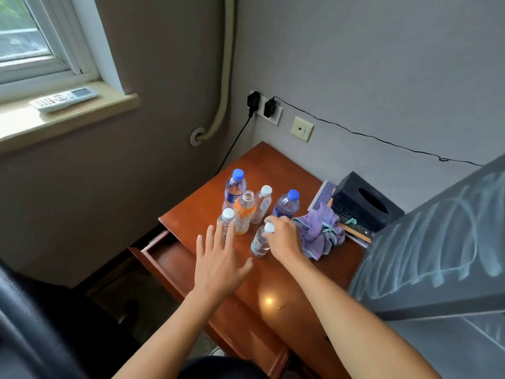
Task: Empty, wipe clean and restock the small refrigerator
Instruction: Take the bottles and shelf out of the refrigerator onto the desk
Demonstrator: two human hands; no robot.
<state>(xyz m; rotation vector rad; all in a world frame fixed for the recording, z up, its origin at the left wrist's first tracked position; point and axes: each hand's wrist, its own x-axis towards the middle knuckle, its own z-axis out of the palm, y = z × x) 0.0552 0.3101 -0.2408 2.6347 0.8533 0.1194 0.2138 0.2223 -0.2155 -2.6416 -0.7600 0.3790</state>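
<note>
Daylight from window point(24, 36), lamp glare on tabletop point(269, 300), wide-angle bend, edges soft.

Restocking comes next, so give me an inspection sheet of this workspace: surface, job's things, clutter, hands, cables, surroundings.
Surface: wooden nightstand, its drawer pulled open.
Job's things: six bottles standing in a cluster; two blue-capped bottles, three white-capped bottles, one uncapped orange bottle; purple cloth crumpled beside them.
Clutter: black tissue box on stacked books.
Hands: left hand open, fingers reaching at a white-capped bottle; right hand grips the front bottle near its cap.
Cables: two black adapters plugged into the wall, cords trailing down and right.
Surroundings: remote control on the windowsill; hose on the wall.
</note>
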